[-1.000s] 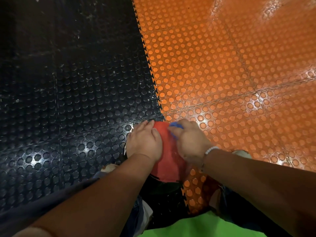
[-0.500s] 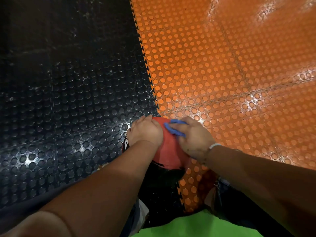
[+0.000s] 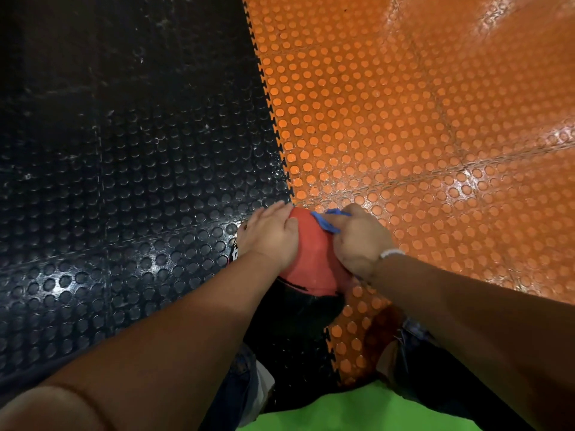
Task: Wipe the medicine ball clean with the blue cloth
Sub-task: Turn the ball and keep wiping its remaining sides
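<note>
The left hand (image 3: 267, 239) lies flat, fingers straight, on the red medicine ball (image 3: 314, 256), the right hand (image 3: 357, 244) pinches the blue cloth (image 3: 325, 221) against its top, white lettering at its left edge is unreadable, and beyond, the black mat (image 3: 124, 150) and orange mat (image 3: 404, 119) spread open from a toothed seam.

Red-and-black ball (image 3: 314, 262), blue cloth (image 3: 325, 223), studded black (image 3: 124, 181) and orange mats (image 3: 404, 119)

The studded black floor tiles (image 3: 124, 213) and orange floor tiles (image 3: 404, 119) are gleaming glossy like rubber, while the red medicine ball (image 3: 314, 253) is looking matt and grainy under the soft blue cloth (image 3: 323, 223).
</note>
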Tool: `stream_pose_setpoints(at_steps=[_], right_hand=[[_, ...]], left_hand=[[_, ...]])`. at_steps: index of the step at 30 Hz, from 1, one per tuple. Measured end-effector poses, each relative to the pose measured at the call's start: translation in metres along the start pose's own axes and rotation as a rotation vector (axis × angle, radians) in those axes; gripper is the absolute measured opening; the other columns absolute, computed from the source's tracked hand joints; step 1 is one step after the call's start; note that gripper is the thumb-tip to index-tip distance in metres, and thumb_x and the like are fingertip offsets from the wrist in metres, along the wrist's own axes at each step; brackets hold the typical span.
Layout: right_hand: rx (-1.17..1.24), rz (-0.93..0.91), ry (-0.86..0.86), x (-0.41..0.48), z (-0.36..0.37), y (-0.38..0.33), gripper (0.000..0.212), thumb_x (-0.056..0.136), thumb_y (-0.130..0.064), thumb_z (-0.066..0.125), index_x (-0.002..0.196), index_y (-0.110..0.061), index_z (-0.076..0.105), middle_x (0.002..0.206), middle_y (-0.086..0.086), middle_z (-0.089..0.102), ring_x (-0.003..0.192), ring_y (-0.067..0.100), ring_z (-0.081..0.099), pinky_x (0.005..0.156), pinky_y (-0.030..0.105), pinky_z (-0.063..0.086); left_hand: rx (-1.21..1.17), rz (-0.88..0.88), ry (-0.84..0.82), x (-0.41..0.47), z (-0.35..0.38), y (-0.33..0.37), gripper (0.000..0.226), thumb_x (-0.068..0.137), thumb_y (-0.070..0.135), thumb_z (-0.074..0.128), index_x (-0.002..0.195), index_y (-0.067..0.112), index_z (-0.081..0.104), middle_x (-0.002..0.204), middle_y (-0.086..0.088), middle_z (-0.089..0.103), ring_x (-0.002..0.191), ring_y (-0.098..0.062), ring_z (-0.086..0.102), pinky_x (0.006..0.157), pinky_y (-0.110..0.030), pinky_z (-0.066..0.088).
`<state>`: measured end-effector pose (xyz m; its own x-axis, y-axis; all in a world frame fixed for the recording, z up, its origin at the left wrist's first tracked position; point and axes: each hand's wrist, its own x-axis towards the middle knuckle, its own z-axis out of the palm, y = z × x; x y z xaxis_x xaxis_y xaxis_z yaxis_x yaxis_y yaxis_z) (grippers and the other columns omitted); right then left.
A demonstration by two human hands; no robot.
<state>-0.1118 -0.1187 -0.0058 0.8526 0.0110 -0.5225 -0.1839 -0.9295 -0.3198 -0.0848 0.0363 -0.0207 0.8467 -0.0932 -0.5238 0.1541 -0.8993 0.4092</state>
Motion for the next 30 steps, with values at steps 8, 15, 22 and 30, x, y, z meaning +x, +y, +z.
stream_pose_setpoints(at_steps=[8, 15, 22, 30], right_hand=[[0.001, -0.045, 0.033, -0.015, 0.004, -0.010, 0.049, 0.094, -0.017, 0.036, 0.139, -0.036, 0.039, 0.131, 0.004, 0.038, 0.117, 0.031, 0.041, 0.099, 0.037, 0.039], [0.112, -0.049, -0.012, -0.013, 0.002, -0.017, 0.048, 0.092, -0.015, 0.043, 0.137, -0.028, 0.045, 0.128, 0.005, 0.039, 0.113, 0.031, 0.046, 0.098, 0.033, 0.041], [0.124, 0.055, 0.011, -0.009, 0.002, -0.009, 0.053, 0.090, -0.011, 0.042, 0.138, -0.032, 0.042, 0.124, 0.008, 0.040, 0.115, 0.034, 0.044, 0.099, 0.034, 0.040], [-0.154, 0.089, -0.144, -0.026, 0.003, 0.015, 0.056, 0.094, -0.015, 0.035, 0.146, -0.031, 0.022, 0.136, 0.007, 0.029, 0.123, 0.031, 0.030, 0.105, 0.042, 0.036]], left_hand=[[0.073, 0.032, 0.069, -0.015, 0.009, 0.005, 0.047, 0.101, 0.031, 0.026, 0.147, 0.028, 0.033, 0.155, 0.011, 0.027, 0.144, -0.016, 0.018, 0.117, -0.037, 0.016], [0.076, -0.019, 0.063, -0.002, 0.005, 0.006, 0.047, 0.100, 0.032, 0.025, 0.145, 0.028, 0.037, 0.153, 0.010, 0.031, 0.142, -0.015, 0.025, 0.115, -0.041, 0.023], [0.083, -0.009, 0.057, -0.001, 0.006, 0.009, 0.047, 0.100, 0.032, 0.026, 0.145, 0.028, 0.037, 0.154, 0.010, 0.031, 0.142, -0.016, 0.023, 0.115, -0.041, 0.022], [0.071, -0.034, 0.069, -0.002, 0.007, 0.010, 0.047, 0.100, 0.031, 0.025, 0.145, 0.028, 0.036, 0.154, 0.009, 0.031, 0.142, -0.017, 0.024, 0.115, -0.041, 0.024]])
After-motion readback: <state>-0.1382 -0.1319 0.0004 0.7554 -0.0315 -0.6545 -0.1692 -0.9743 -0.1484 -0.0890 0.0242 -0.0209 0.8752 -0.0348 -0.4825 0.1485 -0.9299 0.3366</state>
